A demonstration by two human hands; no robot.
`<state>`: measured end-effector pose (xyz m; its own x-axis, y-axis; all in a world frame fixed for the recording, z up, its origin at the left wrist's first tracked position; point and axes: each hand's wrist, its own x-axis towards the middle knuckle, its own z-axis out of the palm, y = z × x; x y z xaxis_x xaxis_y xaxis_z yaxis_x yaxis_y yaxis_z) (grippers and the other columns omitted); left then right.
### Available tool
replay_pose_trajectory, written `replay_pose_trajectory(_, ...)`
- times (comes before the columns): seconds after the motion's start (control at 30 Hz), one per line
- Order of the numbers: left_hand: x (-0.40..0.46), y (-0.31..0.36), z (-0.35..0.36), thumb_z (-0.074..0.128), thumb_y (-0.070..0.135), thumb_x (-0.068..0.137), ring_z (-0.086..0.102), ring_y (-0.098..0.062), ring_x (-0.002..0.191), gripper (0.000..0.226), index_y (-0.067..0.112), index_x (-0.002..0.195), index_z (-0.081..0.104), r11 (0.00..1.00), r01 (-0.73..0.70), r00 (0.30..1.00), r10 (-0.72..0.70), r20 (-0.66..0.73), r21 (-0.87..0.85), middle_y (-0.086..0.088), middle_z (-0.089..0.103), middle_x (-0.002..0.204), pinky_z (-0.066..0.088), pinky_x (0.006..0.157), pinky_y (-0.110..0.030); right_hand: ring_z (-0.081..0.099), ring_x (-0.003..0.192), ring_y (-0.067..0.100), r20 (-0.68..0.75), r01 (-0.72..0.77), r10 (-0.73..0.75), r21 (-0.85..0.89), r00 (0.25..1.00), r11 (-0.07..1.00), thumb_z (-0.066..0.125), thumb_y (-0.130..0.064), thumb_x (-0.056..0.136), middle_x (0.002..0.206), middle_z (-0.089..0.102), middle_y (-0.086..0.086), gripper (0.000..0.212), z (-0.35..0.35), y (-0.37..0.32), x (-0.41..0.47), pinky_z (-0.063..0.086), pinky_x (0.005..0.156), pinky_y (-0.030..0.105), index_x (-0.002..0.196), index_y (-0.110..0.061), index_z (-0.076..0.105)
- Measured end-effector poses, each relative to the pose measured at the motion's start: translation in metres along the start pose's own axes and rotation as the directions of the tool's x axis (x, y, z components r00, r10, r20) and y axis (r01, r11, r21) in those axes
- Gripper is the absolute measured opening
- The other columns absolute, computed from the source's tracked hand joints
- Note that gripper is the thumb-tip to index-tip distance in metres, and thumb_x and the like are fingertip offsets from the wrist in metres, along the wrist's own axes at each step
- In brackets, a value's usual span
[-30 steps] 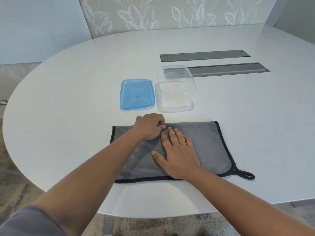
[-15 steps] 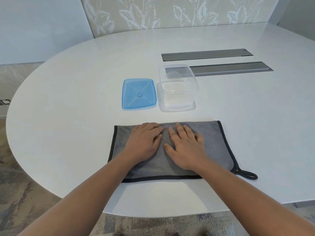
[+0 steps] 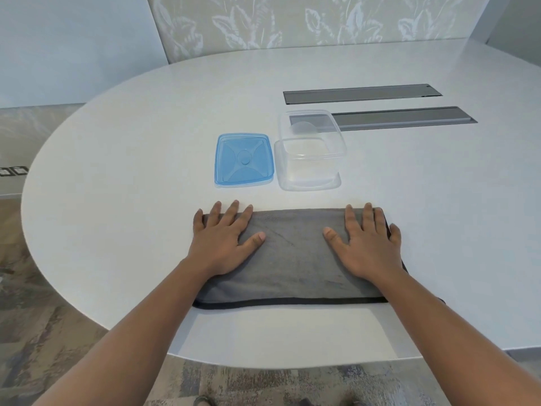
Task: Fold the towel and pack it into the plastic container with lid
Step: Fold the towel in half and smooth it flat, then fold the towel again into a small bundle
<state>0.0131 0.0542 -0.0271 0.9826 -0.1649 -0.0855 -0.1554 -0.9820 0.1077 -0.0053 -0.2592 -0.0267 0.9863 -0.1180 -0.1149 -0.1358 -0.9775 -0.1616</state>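
Observation:
A grey towel with a black hem lies folded in a long rectangle near the table's front edge. My left hand rests flat on its left end, fingers spread, fingertips reaching past the far edge. My right hand lies flat on its right end, fingers apart. Neither hand holds anything. Behind the towel stands the clear plastic container, open and with nothing in it. Its blue lid lies flat to the left of it. The towel's hanging loop is hidden under my right forearm.
The white oval table has two grey cable slots set into it behind the container. Patterned wall panels stand beyond the far edge. Carpet shows below the near edge.
Both hands slid apart from the towel's middle to its two ends, palms flat on the cloth. The towel itself has stayed in place.

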Motion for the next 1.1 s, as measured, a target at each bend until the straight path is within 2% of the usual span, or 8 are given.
replay_pose_trajectory(0.2, 0.009, -0.010, -0.015, 0.021, 0.068, 0.099, 0.011, -0.034, 0.155, 0.067, 0.036, 0.157, 0.029, 0.990, 0.124, 0.992, -0.122, 0.039, -0.062, -0.004, 0.019, 0.170, 0.010, 0.121, -0.056, -0.005, 0.158, 0.029, -0.146, 0.079, -0.071, 0.048, 0.987, 0.996, 0.012, -0.080, 0.091, 0.172, 0.003, 0.012, 0.090, -0.005, -0.011, -0.008, 0.002, 0.124, 0.054, 0.163, -0.026, 0.014)
replay_pose_trajectory(0.27, 0.012, -0.019, -0.024, 0.035, 0.061, 0.100, 0.034, -0.038, 0.141, 0.055, 0.027, 0.141, 0.050, 0.983, 0.169, 0.985, -0.171, -0.027, -0.071, -0.008, 0.041, 0.155, 0.029, 0.111, -0.055, 0.002, 0.158, 0.024, -0.256, 0.230, -0.172, 0.214, 0.951, 0.949, 0.031, -0.069, 0.095, 0.172, 0.012, 0.009, 0.083, -0.007, -0.030, -0.018, 0.006, 0.125, 0.049, 0.161, -0.020, 0.025)
replay_pose_trajectory(0.37, 0.016, -0.031, -0.034, 0.049, 0.053, 0.099, 0.044, -0.038, 0.125, 0.044, 0.020, 0.127, 0.056, 0.950, 0.244, 0.967, -0.252, -0.018, -0.195, -0.011, 0.051, 0.135, 0.040, 0.098, -0.050, 0.010, 0.156, 0.010, -0.225, 0.342, -0.257, 0.618, 0.940, 0.708, 0.054, -0.052, 0.098, 0.171, 0.017, 0.001, 0.076, -0.010, -0.070, -0.035, 0.010, 0.127, 0.036, 0.161, -0.017, 0.027)
replay_pose_trajectory(0.5, 0.019, -0.042, -0.041, 0.062, 0.053, 0.094, 0.057, -0.032, 0.108, 0.041, 0.017, 0.112, 0.056, 0.892, 0.305, 0.950, -0.310, 0.040, -0.334, -0.008, 0.059, 0.115, 0.048, 0.088, -0.042, 0.013, 0.152, -0.003, -0.116, 0.246, -0.286, 0.846, 0.951, 0.473, 0.057, -0.049, 0.096, 0.169, 0.016, -0.010, 0.082, -0.012, -0.110, -0.046, 0.013, 0.123, 0.022, 0.163, -0.022, 0.019)
replay_pose_trajectory(0.73, 0.017, -0.044, -0.048, 0.070, 0.046, 0.089, 0.061, -0.023, 0.081, 0.034, 0.014, 0.088, 0.061, 0.775, 0.281, 0.954, -0.291, 0.074, -0.566, -0.002, 0.065, 0.087, 0.044, 0.065, -0.034, 0.024, 0.150, -0.001, -0.002, 0.091, -0.246, 0.932, 0.969, 0.351, 0.057, -0.055, 0.086, 0.167, 0.025, -0.013, 0.086, 0.004, -0.114, -0.046, 0.023, 0.125, 0.033, 0.161, -0.030, 0.024)
replay_pose_trajectory(0.9, 0.014, -0.014, -0.079, 0.072, 0.038, 0.090, 0.051, -0.014, 0.064, 0.025, 0.018, 0.086, 0.057, 0.535, 0.285, 0.957, -0.214, 0.198, -0.796, 0.002, 0.059, 0.076, 0.041, 0.048, -0.023, 0.047, 0.136, 0.001, -0.010, 0.060, -0.218, 0.973, 0.976, 0.223, 0.068, -0.051, 0.079, 0.153, 0.048, -0.011, 0.081, -0.001, -0.116, -0.046, 0.039, 0.119, 0.037, 0.152, -0.029, 0.042)
replay_pose_trajectory(1.0, 0.013, 0.018, -0.101, 0.067, 0.029, 0.096, 0.054, -0.015, 0.060, 0.016, 0.016, 0.092, 0.058, 0.272, 0.255, 0.967, -0.069, 0.245, -0.928, -0.003, 0.062, 0.075, 0.043, 0.050, -0.024, 0.061, 0.117, 0.008, -0.016, 0.063, -0.255, 0.983, 0.967, 0.174, 0.072, -0.057, 0.077, 0.129, 0.063, -0.011, 0.074, -0.012, -0.116, -0.050, 0.054, 0.102, 0.038, 0.143, -0.030, 0.052)
replay_pose_trajectory(1.1, 0.013, 0.054, -0.110, 0.062, 0.022, 0.100, 0.058, -0.019, 0.056, 0.017, 0.010, 0.090, 0.054, 0.103, 0.191, 0.979, 0.058, 0.197, -0.976, -0.012, 0.064, 0.073, 0.048, 0.051, -0.025, 0.066, 0.108, 0.004, 0.030, 0.013, -0.402, 0.995, 0.915, 0.103, 0.072, -0.064, 0.080, 0.117, 0.069, -0.021, 0.054, -0.032, -0.117, -0.052, 0.058, 0.081, 0.026, 0.130, -0.049, 0.057)
